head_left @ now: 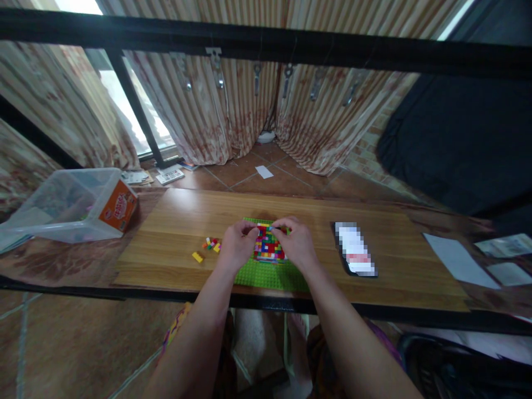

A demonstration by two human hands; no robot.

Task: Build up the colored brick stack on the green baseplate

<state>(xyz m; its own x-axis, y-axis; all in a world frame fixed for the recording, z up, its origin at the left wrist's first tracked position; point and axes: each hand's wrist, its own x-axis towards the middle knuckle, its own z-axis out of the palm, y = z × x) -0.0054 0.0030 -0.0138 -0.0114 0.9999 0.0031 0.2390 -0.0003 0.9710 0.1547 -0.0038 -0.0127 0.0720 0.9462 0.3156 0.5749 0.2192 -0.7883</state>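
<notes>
A green studded baseplate (270, 275) lies near the front edge of the wooden table. On it sits a block of multicoloured toy bricks (269, 246). My left hand (238, 244) is at the left side of the bricks, thumb and fingers pinched at their far left corner. Across from it, my right hand (296, 239) pinches at the far right part, fingertips together. Whatever is between the fingers of either hand is too small to make out. Left of my left hand lie several loose bricks (211, 244), and a yellow brick (198, 257) rests apart from them.
A phone (356, 249) with a blurred screen lies right of the baseplate. A clear plastic bin (75, 205) with an orange label stands at the left. White paper (459, 259) lies at the right end. A dark metal bar (266, 41) crosses above, with hanging clips.
</notes>
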